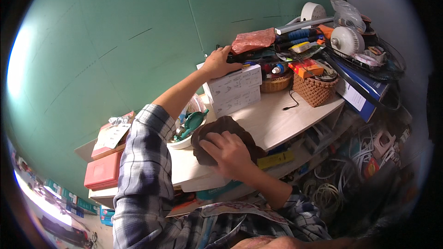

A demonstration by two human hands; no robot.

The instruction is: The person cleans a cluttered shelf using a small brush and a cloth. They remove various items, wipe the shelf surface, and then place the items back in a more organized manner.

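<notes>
My left hand point(221, 63) reaches over the top of the stacked white boxes point(236, 91), thumb and fingers apart; the items under its palm are partly hidden. Bunched on the pale shelf top is a dark brown cloth point(254, 144), with my right hand point(228, 152) on it, fingers bent into its folds. Left of the cloth stands a white bowl point(182, 144) holding a green plastic tool point(194, 121) and small items. A pink bubble-wrap packet point(253, 40) lies beyond the boxes, near my left fingertips.
Right of the boxes are a wicker basket point(276, 84), a brown woven basket point(313, 91) and a dark cable point(294, 102). A wire basket holds a white bulb-like fitting point(347, 40). A red case point(102, 174) sits at left. Coiled cables point(323, 195) fill the lower right. A green wall stands behind.
</notes>
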